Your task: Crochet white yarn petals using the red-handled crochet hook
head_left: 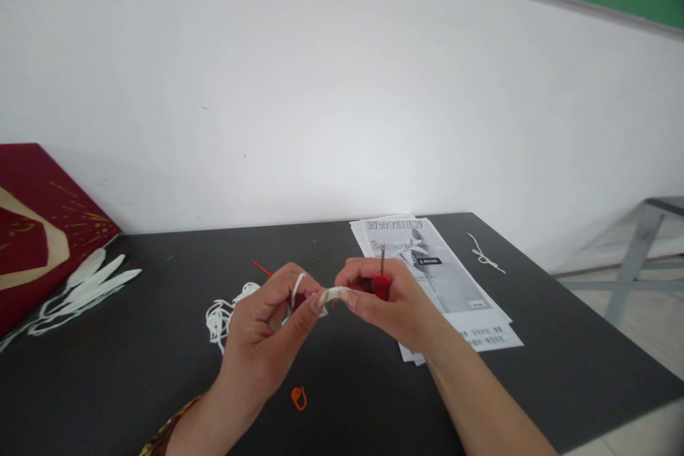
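Between my two hands a small white crochet piece [334, 293] is pinched at both ends. My left hand [270, 331] grips its left end between thumb and fingers, and a strand of white yarn [297, 288] loops over the index finger. The thumb and index finger of my right hand [392, 306] hold the right end. Tucked in that same hand is a crochet hook with a red handle [381, 286], its metal shaft pointing up. A loose heap of white yarn [218, 320] lies on the table just left of my left hand, partly hidden by it.
An orange stitch marker [298, 398] lies on the black table [363, 399] near me. Printed sheets [464, 299] are behind my right hand. Several white crocheted petals [88, 285] lie at left beside a dark red bag or box [32, 228]. A short yarn piece [484, 255] lies far right.
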Tool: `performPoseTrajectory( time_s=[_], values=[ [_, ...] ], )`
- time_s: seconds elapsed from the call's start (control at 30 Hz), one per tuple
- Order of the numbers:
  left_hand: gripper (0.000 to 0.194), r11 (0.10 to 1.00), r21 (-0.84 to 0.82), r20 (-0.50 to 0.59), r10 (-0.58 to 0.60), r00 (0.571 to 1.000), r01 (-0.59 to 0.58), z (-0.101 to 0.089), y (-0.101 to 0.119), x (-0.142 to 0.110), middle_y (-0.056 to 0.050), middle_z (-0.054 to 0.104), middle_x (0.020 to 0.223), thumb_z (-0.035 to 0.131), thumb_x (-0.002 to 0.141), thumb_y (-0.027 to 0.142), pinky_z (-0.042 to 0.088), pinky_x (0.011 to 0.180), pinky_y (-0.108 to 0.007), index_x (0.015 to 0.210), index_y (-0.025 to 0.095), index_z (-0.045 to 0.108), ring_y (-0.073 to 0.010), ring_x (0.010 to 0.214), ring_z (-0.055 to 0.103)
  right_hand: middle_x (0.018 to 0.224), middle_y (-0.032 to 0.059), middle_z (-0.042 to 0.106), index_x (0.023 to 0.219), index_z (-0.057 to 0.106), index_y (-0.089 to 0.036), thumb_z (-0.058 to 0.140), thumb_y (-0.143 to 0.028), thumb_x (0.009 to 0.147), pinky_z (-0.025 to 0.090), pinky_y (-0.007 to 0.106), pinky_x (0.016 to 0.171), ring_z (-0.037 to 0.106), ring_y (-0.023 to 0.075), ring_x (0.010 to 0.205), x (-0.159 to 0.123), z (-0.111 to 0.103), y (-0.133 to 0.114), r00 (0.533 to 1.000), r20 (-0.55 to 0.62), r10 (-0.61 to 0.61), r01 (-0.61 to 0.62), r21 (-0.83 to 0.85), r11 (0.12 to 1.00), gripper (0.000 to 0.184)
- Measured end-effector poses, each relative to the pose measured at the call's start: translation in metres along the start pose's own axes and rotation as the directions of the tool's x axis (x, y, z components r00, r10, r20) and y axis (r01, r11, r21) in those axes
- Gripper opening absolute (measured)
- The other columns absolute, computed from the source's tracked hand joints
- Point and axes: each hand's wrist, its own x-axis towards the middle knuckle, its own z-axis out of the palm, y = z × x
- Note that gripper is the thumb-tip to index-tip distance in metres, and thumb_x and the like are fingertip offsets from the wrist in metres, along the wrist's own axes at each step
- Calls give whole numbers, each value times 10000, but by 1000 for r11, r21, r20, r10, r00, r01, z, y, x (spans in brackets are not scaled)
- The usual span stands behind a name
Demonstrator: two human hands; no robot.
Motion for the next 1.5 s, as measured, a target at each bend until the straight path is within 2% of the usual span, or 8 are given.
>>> performPoseTrajectory(
  time_s=[0.13,0.27,0.53,1.1,1.5],
  values=[
    [179,987,-115,77,-102,992,110,-4,-5,1,15,511,674,655,864,260,326,596,-258,697,199,676,-129,650,433,598,-45,435,759,643,-148,642,-234,775,252,243,493,353,95,549,0,0,0,1000,-7,-1,1,-19,1000,88],
    [208,939,-253,93,-216,972,233,-3,-5,2,20,493,655,690,834,285,331,587,-248,661,174,657,-117,630,404,586,-55,417,765,642,-144,644,-226,792,236,242,484,339,87,532,-1,0,-1,1000,7,-13,13,-15,1000,86],
    [243,875,-326,96,-344,934,357,-1,-3,3,22,472,621,745,769,315,343,585,-241,620,158,636,-112,618,404,586,-61,404,739,637,-143,652,-213,808,238,241,480,332,80,526,-2,1,-4,999,7,-40,40,-25,999,101],
    [225,816,-387,79,-435,897,430,0,2,4,17,531,593,807,687,333,364,554,-218,619,156,687,-98,574,417,600,-63,406,781,663,-136,663,-208,831,228,235,475,328,73,529,-3,0,-1,996,37,-84,83,18,996,88],
    [245,857,-356,101,-362,927,374,-1,0,3,22,488,611,771,741,334,347,566,-232,615,159,654,-107,601,390,595,-63,406,776,658,-141,656,-206,836,225,231,466,326,71,521,-3,-1,-1,997,38,-69,68,11,998,89]
  ],
)
